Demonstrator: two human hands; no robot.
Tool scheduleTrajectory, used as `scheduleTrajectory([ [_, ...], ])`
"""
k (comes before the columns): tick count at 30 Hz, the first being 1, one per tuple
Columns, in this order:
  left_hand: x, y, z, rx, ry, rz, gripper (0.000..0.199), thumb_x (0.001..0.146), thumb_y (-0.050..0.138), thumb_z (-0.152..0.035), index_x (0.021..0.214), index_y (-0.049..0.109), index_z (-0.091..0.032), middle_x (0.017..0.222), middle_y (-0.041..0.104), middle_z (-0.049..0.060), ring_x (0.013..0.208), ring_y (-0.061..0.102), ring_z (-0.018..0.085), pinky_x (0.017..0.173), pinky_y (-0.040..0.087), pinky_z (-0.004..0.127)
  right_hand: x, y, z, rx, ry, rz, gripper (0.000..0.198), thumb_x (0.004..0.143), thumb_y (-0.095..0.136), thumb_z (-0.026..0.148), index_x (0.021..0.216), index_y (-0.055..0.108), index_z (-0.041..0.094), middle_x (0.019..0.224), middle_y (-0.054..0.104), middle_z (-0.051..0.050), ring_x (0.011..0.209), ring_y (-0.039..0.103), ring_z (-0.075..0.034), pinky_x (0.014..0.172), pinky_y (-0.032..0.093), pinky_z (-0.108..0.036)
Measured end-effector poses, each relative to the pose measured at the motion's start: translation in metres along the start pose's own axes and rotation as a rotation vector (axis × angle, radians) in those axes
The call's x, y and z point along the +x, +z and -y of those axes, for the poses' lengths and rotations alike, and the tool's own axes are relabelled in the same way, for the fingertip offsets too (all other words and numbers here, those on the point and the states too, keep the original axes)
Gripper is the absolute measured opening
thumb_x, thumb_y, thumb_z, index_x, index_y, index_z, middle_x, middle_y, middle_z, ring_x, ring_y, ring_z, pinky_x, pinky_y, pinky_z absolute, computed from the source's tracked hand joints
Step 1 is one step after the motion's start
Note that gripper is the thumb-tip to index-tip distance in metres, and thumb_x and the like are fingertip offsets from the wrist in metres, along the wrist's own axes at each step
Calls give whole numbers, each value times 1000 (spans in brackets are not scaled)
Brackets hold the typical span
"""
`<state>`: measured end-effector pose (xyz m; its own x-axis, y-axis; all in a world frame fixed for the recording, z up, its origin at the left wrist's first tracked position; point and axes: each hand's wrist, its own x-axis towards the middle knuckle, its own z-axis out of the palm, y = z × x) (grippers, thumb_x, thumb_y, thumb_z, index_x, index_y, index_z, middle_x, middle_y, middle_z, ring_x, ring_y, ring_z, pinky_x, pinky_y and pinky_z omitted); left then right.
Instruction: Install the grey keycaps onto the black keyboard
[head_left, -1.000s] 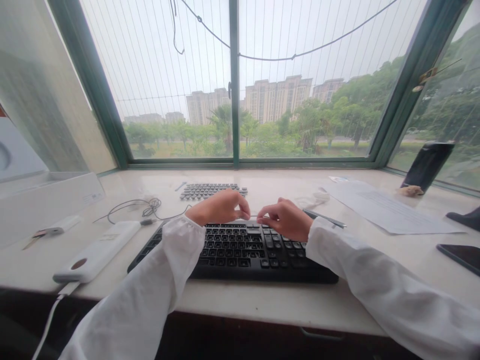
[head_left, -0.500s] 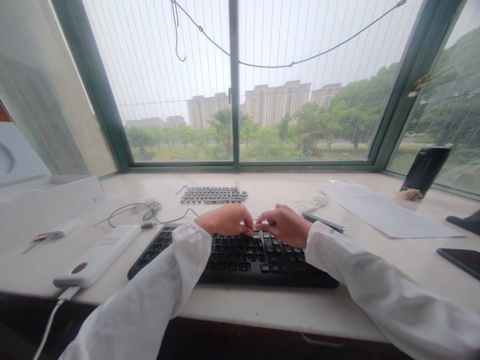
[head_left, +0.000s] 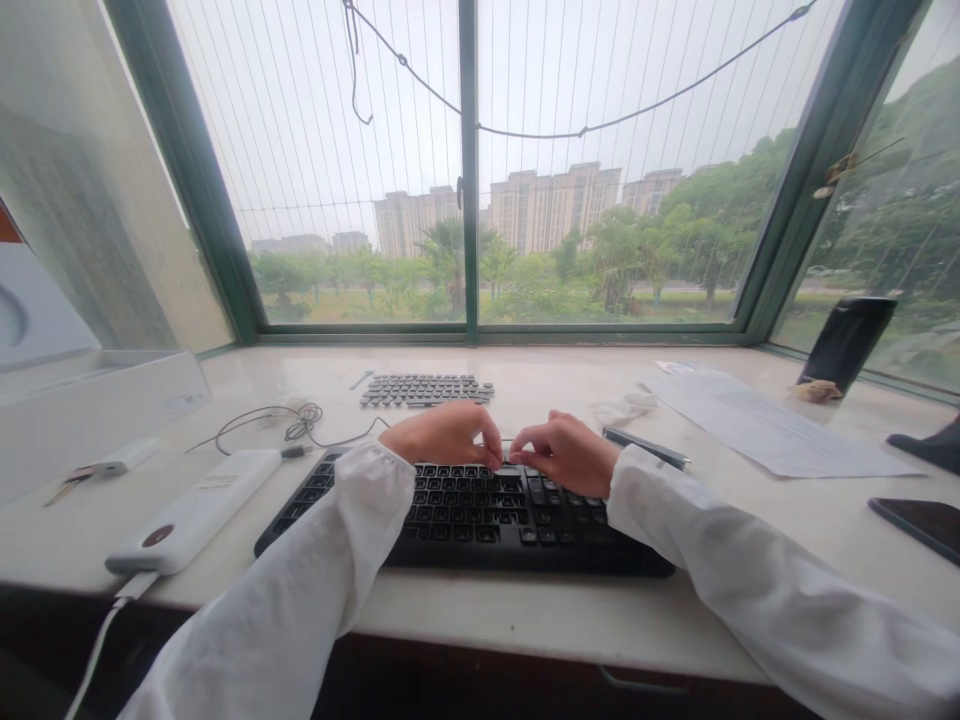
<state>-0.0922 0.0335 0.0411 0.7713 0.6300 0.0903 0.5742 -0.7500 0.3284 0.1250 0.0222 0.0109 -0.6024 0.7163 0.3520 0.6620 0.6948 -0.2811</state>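
Note:
A black keyboard (head_left: 480, 554) lies in front of me, most of its left and middle part showing bare switch sockets, while keycaps sit on part of its right side. Over its back edge, my left hand (head_left: 448, 434) is closed with thumb and fingertips brought together. My right hand (head_left: 568, 452) faces it, pinched too, its fingertips close to the left ones. Both sets of fingertips are just above the keyboard's upper rows; anything small between them is hidden. Behind my left hand, loose keycaps (head_left: 424, 388) are laid out in rows on the white tabletop (head_left: 540, 385).
To the left are a white power bank (head_left: 199, 510), a coiled cable (head_left: 304, 420), keys (head_left: 75, 480) and a white box (head_left: 105, 410). On the right lie a pen (head_left: 646, 447), paper sheets (head_left: 780, 420) and a phone (head_left: 919, 525); a dark device (head_left: 847, 345) leans by the window.
Both hands have shifted very slightly left and stay pinched over the keyboard's back part. Nothing else has visibly moved.

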Motion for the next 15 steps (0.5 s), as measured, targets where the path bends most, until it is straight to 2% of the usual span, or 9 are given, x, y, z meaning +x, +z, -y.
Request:
scheduleTrajectory([
  [3,-3,-8,5,63,-67,-150,13,81,63,-27,84,75,-25,84,75,-2,80,66,12,81,45,24,2,-10,-5,13,61,-180,22,86,60,40,82,76,25,46,47,8,47,39,-7,77,37,-28],
  [6,-4,-12,11,268,-288,-257,17,83,58,-25,87,75,-25,92,75,0,84,66,15,83,47,28,3,-14,-19,10,161,-256,26,85,59,42,81,76,23,43,43,7,45,37,-8,65,36,-27],
  [9,-3,-8,16,380,-464,-266,20,82,56,-22,87,75,-21,91,74,5,83,66,18,80,49,30,4,-12,-36,-30,232,-271,28,84,58,43,83,76,23,46,47,5,48,42,-11,57,32,-26],
  [12,-3,-4,22,411,-546,-276,19,80,55,-19,82,74,-18,84,73,9,80,66,19,79,50,31,9,-10,-48,-95,291,-287,31,85,56,45,88,77,23,55,57,2,53,49,-12,58,35,-26],
  [15,-4,-2,27,438,-611,-293,19,80,55,-18,83,73,-17,83,72,10,82,66,20,79,51,31,29,-11,-57,-191,299,-134,32,87,52,45,94,76,25,67,65,-1,61,55,-14,60,37,-26],
])
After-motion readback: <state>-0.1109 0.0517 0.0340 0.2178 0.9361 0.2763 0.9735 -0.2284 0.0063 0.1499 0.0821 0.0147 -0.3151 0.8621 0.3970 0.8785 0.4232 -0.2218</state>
